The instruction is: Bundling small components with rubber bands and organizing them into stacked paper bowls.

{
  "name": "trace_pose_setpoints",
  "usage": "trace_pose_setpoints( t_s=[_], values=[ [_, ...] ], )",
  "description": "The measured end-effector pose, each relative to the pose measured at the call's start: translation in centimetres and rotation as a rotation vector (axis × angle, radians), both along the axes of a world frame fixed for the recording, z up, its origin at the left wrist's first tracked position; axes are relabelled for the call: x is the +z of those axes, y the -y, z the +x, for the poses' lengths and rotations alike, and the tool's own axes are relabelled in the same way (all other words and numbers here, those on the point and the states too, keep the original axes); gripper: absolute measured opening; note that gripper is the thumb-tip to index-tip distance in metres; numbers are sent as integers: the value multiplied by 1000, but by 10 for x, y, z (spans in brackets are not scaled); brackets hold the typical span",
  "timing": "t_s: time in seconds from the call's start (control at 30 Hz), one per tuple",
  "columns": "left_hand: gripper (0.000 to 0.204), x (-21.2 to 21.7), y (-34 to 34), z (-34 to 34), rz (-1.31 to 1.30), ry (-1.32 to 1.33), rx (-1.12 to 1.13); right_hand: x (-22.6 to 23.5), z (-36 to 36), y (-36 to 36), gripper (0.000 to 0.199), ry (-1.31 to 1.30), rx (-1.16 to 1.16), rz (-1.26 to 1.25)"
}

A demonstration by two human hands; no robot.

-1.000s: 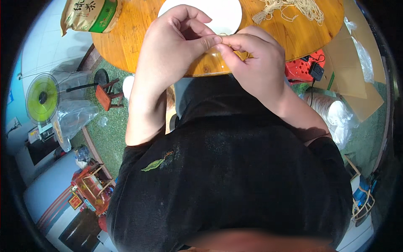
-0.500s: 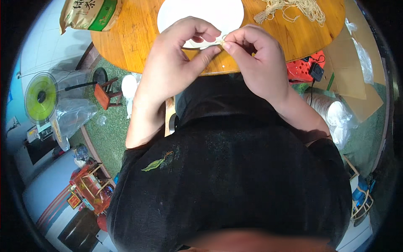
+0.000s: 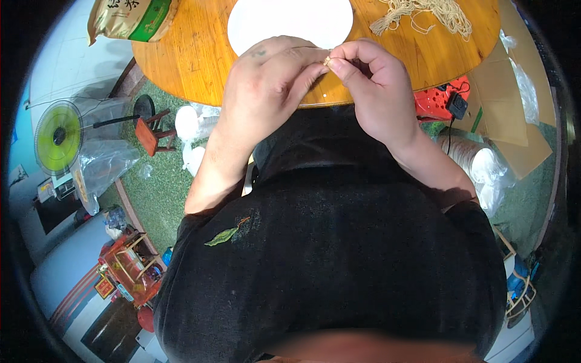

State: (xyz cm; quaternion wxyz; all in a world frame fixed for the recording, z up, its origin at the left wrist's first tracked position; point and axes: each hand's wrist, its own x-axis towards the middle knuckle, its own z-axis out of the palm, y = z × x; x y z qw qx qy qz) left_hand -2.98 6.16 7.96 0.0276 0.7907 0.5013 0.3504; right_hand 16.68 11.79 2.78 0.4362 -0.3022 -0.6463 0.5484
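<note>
Hands lower now — strand [image 3: 327,60] between fingers [image 3: 336,63]

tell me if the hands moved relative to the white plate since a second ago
Barely. Left hand and right hand meet just below the white plate over the table edge, as before.

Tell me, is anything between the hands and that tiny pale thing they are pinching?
Nothing visible. The left hand and the right hand meet fingertip to fingertip on the tiny pale piece, over the near edge of the round wooden table. The white plate and the pale strands lie farther back.
</note>
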Motion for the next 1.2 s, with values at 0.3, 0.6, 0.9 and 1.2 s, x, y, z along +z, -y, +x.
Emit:
trace_pose_setpoints(
  t_s=[0.3,0.6,0.9,1.2],
  values=[
    [12,0,0,4,-10,10,28,4,3,-1,9,-1,-2,65],
    [3,-4,-2,6,-22,144,55,8,7,-19,10,159,-128,546],
    [4,-5,1,3,15,41,107,9,7,-24,3,179,-103,616],
    [9,-12,7,-3,78,-8,163,12,9,-20,3,217,-161,588]
  ],
)
